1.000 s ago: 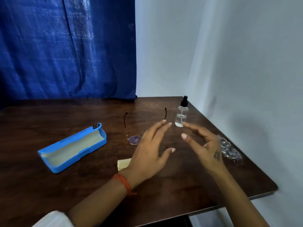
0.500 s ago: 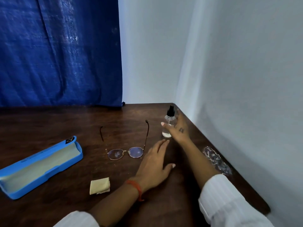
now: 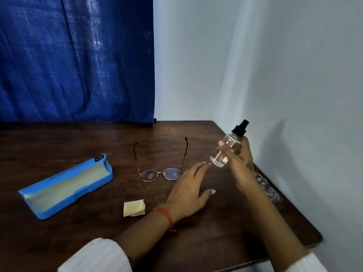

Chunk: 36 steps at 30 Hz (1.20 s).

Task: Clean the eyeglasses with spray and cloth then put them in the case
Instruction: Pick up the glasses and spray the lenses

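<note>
Our right hand (image 3: 238, 163) has lifted the spray (image 3: 227, 148) off the table (image 3: 78, 236), fingers wrapped round it. The glasses (image 3: 160, 173) lie at 9 o'clock of our flat, relaxed left hand (image 3: 191, 190), so spraying seems next

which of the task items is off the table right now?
Only the spray bottle: the right hand grips it, tilted, above the table. The eyeglasses, yellow cloth and open blue case all lie on the wood.

- My spray bottle (image 3: 225, 152): clear, black nozzle.
- Glasses case (image 3: 64, 186): bright blue, pale lining.
- Cloth (image 3: 134, 208): pale yellow.
- Table (image 3: 78, 146): dark brown wood.
- Curtain (image 3: 76, 57): deep blue.
</note>
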Available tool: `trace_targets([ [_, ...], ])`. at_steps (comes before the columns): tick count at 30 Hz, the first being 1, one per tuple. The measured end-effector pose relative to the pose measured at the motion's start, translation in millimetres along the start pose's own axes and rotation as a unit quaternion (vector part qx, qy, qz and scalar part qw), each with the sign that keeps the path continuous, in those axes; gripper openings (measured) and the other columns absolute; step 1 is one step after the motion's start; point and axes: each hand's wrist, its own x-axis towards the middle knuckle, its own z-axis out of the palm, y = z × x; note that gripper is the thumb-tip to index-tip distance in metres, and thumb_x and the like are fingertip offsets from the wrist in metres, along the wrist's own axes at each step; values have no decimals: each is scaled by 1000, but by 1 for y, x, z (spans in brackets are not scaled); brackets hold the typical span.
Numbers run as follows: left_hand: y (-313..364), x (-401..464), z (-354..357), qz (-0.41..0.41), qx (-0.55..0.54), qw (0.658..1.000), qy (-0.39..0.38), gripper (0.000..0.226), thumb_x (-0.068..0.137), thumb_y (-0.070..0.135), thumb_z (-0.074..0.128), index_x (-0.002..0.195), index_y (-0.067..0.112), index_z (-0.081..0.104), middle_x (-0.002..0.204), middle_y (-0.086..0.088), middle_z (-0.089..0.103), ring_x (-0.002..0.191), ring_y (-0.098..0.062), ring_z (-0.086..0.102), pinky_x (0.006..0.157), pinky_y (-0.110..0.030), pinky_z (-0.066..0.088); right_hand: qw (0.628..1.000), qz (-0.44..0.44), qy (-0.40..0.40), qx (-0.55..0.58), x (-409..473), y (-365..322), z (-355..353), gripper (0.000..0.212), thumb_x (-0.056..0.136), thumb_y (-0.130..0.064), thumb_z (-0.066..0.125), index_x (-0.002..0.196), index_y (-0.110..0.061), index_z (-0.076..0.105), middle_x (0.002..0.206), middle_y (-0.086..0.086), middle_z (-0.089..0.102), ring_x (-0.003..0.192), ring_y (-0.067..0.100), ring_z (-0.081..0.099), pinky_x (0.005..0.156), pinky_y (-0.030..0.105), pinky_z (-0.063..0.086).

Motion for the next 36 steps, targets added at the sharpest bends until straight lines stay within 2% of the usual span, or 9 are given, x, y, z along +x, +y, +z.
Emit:
trace_targets([
  [5, -2, -23, -60, 67, 40, 994, 76, 58, 85, 36, 59, 137, 25, 37, 143, 7, 39, 130, -5, 33, 108, -16, 23, 994, 10, 15, 111, -57, -9, -2, 42, 73, -35, 73, 110, -27, 55, 106, 7, 66, 101, 24, 64, 86, 40, 51],
  [9, -23, -45, -104, 92, 111, 955, 259, 43, 82, 20, 65, 122, 13, 54, 126, -8, 52, 116, -15, 44, 102, -19, 29, 989, 40, 11, 143, -91, -10, 16, 33, 70, -37, 72, 99, -35, 57, 100, 11, 66, 86, 23, 65, 79, 41, 54],
  [12, -46, -52, -114, 16, 103, 926, 362, 54, 77, 16, 70, 125, 10, 45, 130, -11, 38, 119, -17, 38, 99, -30, 37, 985, 64, -17, 158, -102, -11, 33, 36, 72, -27, 72, 103, -30, 55, 85, 6, 66, 72, 24, 63, 64, 40, 54],
  [16, -75, -47, -103, -126, -20, 954, 271, 83, 75, 16, 73, 141, 14, 22, 139, -11, 26, 123, -21, 38, 100, -48, 41, 981, 90, -72, 154, -108, -16, 47, 38, 76, -21, 68, 110, -26, 52, 74, 2, 65, 57, 17, 60, 49, 30, 53],
  [19, -90, -44, -93, -224, -117, 957, 145, 94, 74, 15, 74, 144, 27, 11, 138, -5, 32, 112, -13, 46, 97, -35, 44, 977, 112, -108, 148, -111, -15, 48, 41, 75, -26, 58, 115, -22, 50, 77, 5, 64, 55, 18, 59, 47, 30, 51],
  [22, -102, -44, -89, -235, -129, 958, 97, 77, 76, 12, 71, 139, 25, 29, 122, -1, 49, 107, -13, 52, 91, -23, 44, 973, 134, -140, 126, -112, -12, 48, 44, 75, -27, 58, 118, -23, 51, 78, 4, 66, 57, 19, 60, 50, 30, 51],
  [29, -111, -40, -89, -228, -85, 965, 102, 17, 82, 6, 63, 96, 15, 68, 89, 2, 67, 84, -9, 62, 69, -3, 41, 959, 147, -211, 117, -111, -13, 50, 37, 76, -24, 56, 113, -26, 55, 81, 8, 66, 60, 23, 60, 51, 32, 52],
  [33, -109, -41, -91, -232, -129, 953, 144, 14, 79, 4, 67, 83, 18, 68, 73, 5, 67, 70, -10, 65, 67, -14, 51, 939, 166, -242, 181, -111, -14, 51, 36, 69, -21, 60, 104, -16, 54, 90, 10, 63, 58, 25, 59, 49, 33, 50],
  [36, -105, -42, -95, -207, -143, 954, 163, 13, 78, 5, 69, 82, 18, 68, 73, 2, 68, 68, -14, 68, 66, -23, 56, 917, 187, -251, 248, -107, -19, 55, 44, 62, -22, 62, 105, -28, 57, 87, 12, 61, 55, 26, 58, 49, 33, 50],
])
